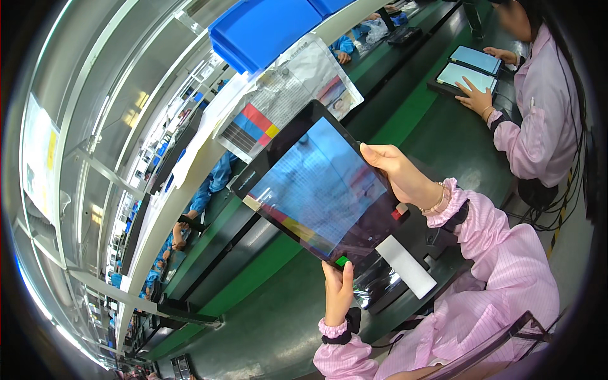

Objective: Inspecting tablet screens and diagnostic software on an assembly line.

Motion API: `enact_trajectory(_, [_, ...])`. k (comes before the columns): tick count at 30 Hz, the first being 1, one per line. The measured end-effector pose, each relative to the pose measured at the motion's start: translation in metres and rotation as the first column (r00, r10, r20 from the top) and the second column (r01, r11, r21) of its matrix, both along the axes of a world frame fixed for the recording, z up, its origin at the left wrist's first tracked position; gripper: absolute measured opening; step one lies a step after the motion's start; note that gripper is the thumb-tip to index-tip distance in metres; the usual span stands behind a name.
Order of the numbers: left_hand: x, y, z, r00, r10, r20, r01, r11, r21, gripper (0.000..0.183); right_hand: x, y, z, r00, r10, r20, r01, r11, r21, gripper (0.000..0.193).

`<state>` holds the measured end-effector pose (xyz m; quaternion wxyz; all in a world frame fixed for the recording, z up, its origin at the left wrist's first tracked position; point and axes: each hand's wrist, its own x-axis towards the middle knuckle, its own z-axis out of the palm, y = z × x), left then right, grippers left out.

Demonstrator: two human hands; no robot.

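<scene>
A black tablet [316, 190] is held up above the bench, tilted, with its lit screen toward me. On the screen is a bluish picture of printed sheets with colour stripes. My left hand [338, 292] grips its lower edge, the thumb beside a small green sticker [342, 260]. My right hand [400, 176] is closed on the right edge, near a small red-and-white tag [399, 211]. Behind the tablet hang printed sheets [288, 95] with colour blocks. Below it on the bench are a white foam-like strip [406, 266] and a black stand or tray, partly hidden.
A blue bin [263, 35] sits on the shelf above the sheets. At the right, a co-worker in a pink smock [544, 114] touches two lit tablets [472, 73]. The dark green bench [266, 323] runs diagonally. People in blue work beyond the shelf rail. Cables hang at far right.
</scene>
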<state>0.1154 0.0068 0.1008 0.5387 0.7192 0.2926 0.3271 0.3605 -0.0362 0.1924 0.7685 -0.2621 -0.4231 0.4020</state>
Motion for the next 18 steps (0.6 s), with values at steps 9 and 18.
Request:
enact_trajectory(9, [0.0004,0.0002,0.0029,1.000,0.009,0.021,-0.010,1.000,0.023,0.045,0.0025,0.0066,-0.0035,1.000,0.029,0.000,-0.029,1.000,0.009,0.039])
enact_trajectory(18, [-0.0003,-0.0011,0.0016,0.999,0.018,0.033,-0.019,0.999,0.032,0.041,0.0016,0.0078,-0.0046,1.000,-0.017,0.026,0.017,1.000,0.024,0.041])
